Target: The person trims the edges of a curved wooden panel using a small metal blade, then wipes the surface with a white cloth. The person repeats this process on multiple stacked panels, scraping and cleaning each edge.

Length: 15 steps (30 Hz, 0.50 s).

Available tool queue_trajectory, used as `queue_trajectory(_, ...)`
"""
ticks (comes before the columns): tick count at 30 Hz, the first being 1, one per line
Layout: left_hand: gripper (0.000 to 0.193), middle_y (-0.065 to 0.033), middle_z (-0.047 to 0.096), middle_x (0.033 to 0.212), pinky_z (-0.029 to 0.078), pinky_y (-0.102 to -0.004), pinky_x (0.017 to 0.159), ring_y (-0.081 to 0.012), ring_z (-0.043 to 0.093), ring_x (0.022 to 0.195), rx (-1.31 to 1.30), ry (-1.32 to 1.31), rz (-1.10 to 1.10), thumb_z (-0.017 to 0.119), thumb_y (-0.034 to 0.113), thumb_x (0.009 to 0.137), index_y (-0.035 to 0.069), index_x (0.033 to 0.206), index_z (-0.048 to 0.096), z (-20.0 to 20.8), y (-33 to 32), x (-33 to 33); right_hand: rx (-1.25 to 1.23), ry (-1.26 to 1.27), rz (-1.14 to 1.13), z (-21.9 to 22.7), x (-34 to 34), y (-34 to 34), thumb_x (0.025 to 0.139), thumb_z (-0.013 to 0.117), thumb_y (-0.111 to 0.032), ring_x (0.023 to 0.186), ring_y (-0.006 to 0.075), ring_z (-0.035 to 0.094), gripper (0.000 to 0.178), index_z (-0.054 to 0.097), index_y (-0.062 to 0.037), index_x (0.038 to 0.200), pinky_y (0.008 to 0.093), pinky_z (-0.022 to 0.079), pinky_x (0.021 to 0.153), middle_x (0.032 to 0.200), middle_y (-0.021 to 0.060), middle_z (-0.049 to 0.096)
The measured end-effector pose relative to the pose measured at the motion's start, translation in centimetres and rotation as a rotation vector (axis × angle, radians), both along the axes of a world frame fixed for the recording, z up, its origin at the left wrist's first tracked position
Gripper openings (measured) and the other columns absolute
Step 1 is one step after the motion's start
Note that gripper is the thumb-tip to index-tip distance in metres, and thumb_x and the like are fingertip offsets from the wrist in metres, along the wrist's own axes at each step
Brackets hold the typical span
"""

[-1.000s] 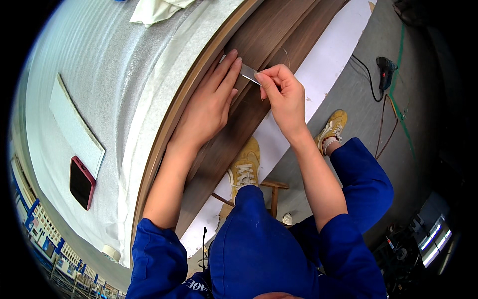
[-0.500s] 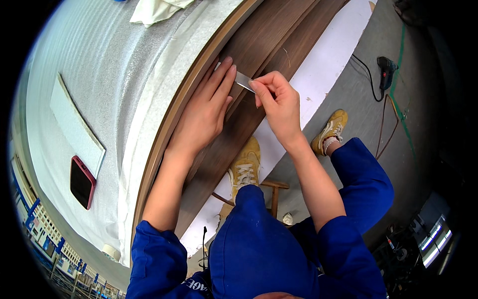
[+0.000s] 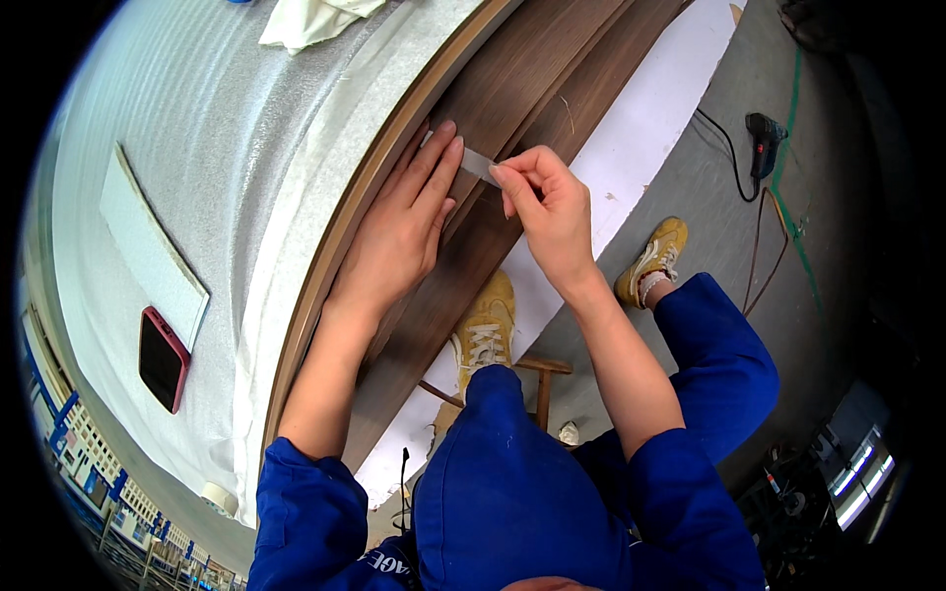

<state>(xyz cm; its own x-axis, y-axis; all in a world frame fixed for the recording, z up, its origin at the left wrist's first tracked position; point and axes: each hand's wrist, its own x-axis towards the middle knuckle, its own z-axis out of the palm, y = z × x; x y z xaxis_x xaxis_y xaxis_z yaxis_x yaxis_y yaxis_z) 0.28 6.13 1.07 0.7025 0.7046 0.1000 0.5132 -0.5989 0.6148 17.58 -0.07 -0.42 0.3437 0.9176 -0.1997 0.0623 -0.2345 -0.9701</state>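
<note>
A short flat silvery strip (image 3: 477,164) spans between my two hands over the brown wood-grain panel (image 3: 512,84); whether it is tape or a thin blade I cannot tell. My right hand (image 3: 552,207) pinches its right end between thumb and fingers. Flat along the panel's raised left edge (image 3: 340,212), my left hand (image 3: 399,222) lies with its fingers stretched out over the strip's other end. A bright bit of it shows between those fingers. The rest of that end is hidden.
Left of the panel, a surface under white foam sheet (image 3: 212,128) bears a phone (image 3: 164,360), a pale flat board (image 3: 153,236) and a white cloth (image 3: 315,20). A corded black heat-gun-like tool (image 3: 765,143) lies on the floor at right. A wooden stool (image 3: 544,384) stands below.
My right hand has shifted very slightly left, and my left hand slightly down and left. The strip has tilted and looks duller than before. Both hands keep their places on it.
</note>
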Motion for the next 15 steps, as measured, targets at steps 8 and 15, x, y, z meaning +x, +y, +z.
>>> queue_trajectory(8, 0.053, -0.0118, 0.039, 0.152, 0.032, -0.042, 0.115, -0.0334, 0.036, 0.141, 0.005, 0.017, -0.001, 0.055, 0.004, 0.093, 0.008, 0.145, 0.044, 0.15, -0.17, -0.08, -0.005, 0.013, 0.003, 0.23, -0.18, -0.15, 0.095, 0.063, -0.011, 0.056, 0.0044, 0.049, 0.014, 0.059, -0.0015, 0.086, 0.0228, 0.036, 0.051, 0.06, 0.0001, 0.056)
queue_trajectory(15, 0.053, -0.0109, 0.04, 0.152, 0.032, -0.0421, 0.115, -0.0333, 0.036, 0.141, 0.0, 0.017, 0.002, 0.055, 0.003, 0.093, 0.009, 0.145, 0.045, 0.14, -0.32, -0.35, -0.014, 0.025, 0.009, 0.39, -0.34, -0.32, 0.095, 0.062, -0.011, 0.056, 0.0044, 0.049, 0.014, 0.059, -0.0016, 0.086, 0.0228, 0.037, 0.05, 0.06, 0.0, 0.056)
